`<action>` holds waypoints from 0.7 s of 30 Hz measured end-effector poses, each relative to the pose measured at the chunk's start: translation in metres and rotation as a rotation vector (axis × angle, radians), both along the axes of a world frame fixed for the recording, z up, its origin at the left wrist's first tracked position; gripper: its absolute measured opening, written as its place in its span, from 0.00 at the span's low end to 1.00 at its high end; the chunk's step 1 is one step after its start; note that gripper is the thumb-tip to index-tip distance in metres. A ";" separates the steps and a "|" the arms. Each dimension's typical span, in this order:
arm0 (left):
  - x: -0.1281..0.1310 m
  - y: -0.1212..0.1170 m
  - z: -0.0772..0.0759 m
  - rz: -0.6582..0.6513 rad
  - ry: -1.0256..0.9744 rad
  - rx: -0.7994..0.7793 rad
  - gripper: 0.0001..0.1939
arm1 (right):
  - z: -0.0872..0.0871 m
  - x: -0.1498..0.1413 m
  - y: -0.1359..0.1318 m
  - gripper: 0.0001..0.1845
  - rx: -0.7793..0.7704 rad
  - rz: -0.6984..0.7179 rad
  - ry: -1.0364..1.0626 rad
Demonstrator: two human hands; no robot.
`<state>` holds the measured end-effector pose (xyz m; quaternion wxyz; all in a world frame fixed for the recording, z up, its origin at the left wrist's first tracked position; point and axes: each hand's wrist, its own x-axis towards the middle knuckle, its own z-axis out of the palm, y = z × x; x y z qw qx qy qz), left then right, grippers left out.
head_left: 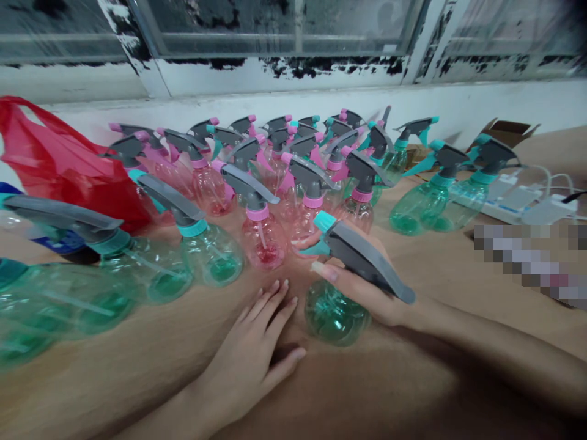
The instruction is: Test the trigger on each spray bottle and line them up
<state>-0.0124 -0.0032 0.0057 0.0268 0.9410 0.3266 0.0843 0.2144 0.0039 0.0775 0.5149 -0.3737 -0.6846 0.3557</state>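
Observation:
My right hand [362,284] is wrapped round the neck of a green spray bottle [337,315] with a grey and teal trigger head. The bottle stands roughly upright near the front of the wooden table [151,373], its nozzle pointing away and to the left. My left hand [257,342] rests flat on the table just left of it, fingers stretched out, holding nothing. Close beyond stand a pink spray bottle [265,239] and another green spray bottle [213,256].
Several pink and green spray bottles crowd the back, below a window [284,27]. A red plastic bag [92,183] sits at the left. At the right are a white power strip [490,205] with plugs, a cardboard box [504,131] and a blurred-out patch.

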 end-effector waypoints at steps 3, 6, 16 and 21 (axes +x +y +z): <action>0.000 0.000 -0.001 -0.003 0.004 0.007 0.33 | 0.000 0.000 0.000 0.12 0.002 0.000 -0.010; -0.001 0.000 -0.001 -0.003 -0.001 0.011 0.32 | 0.001 0.000 0.001 0.11 0.009 -0.001 -0.020; -0.001 -0.001 -0.001 0.009 -0.007 -0.017 0.32 | 0.011 0.000 -0.001 0.07 0.065 -0.031 -0.112; -0.001 0.000 0.000 -0.001 -0.027 -0.016 0.32 | 0.016 0.000 -0.002 0.10 0.097 -0.071 -0.159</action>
